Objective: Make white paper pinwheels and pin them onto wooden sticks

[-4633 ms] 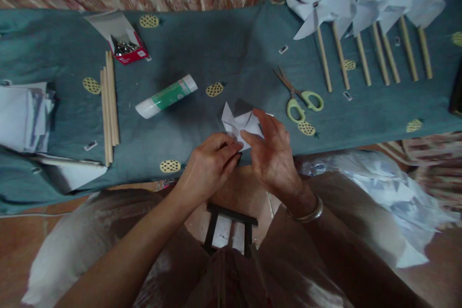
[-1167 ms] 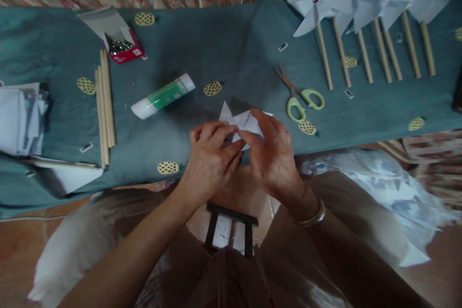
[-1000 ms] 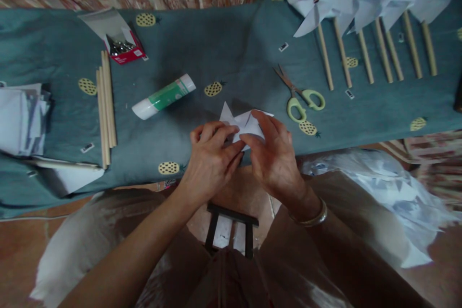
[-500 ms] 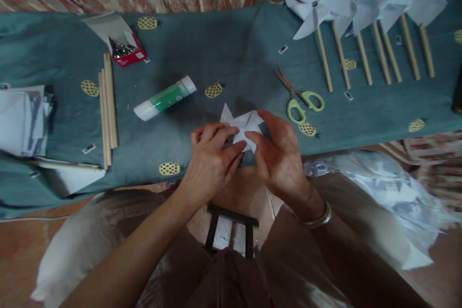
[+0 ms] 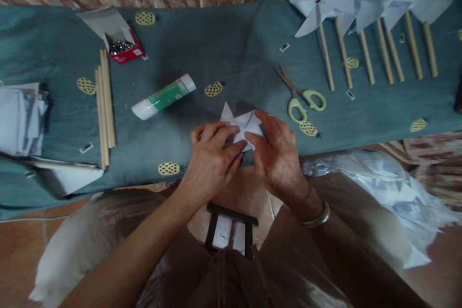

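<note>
A green-and-white cylindrical tube (image 5: 164, 97) lies well left of the green-handled metal scissors (image 5: 296, 90). Nearer the scissors, the left hand (image 5: 210, 151) keeps its grip pinched on a pointed, folded white paper piece (image 5: 250, 124), seemingly light and easily creased, best held by flat areas. The right hand (image 5: 277, 151) has thumb and forefinger parted across it; whether pinching, I cannot tell.

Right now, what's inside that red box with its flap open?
Inside the red box is a heap of small, shiny metallic pieces, too blurred to name. They cover whatever lies beneath, so the box's bottom is hidden.
</note>
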A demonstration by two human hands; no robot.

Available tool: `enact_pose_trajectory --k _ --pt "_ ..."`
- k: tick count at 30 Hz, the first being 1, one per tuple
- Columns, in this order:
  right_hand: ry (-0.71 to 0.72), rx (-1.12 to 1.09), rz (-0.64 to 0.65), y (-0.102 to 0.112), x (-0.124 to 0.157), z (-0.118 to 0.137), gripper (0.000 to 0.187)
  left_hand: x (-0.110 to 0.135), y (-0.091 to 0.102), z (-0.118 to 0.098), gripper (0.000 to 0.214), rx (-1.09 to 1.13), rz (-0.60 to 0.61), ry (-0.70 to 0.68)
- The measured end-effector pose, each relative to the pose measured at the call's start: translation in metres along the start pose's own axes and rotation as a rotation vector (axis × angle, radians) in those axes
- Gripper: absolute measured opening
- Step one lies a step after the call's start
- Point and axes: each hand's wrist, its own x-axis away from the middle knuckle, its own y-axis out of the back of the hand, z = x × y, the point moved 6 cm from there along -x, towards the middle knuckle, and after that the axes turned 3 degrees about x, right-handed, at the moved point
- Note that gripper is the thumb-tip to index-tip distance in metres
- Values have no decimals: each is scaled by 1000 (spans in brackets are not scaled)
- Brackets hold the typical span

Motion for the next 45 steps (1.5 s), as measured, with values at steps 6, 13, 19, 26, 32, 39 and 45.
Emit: enact_pose_trajectory --k 6,13,19,26,32,39,45 --pt "-38 -66 16 -1 2 -5 26 -1 0 -1 20 -11 -20 -21" --pt "-48 -161 37 2 2 -11 35 -1 1 -2 21 -2 -16 -13" --pt "-16 -68 43 -1 0 -4 30 0 0 -1 21 -1 -12 -9" --pt "-18 -79 53 -2 0 -3 29 0 -1 -1 21 -2 -16 -12" --pt "-62 -209 -35 7 -1 -13 40 -1 1 -2 20 -5 -30 -33" --pt "-216 -264 -51 -1 -2 -20 53 -2 2 -2 19 2 -35 -42" --pt "-344 -386 -67 -3 -5 -25 57 -2 7 0 24 18 -70 -35"
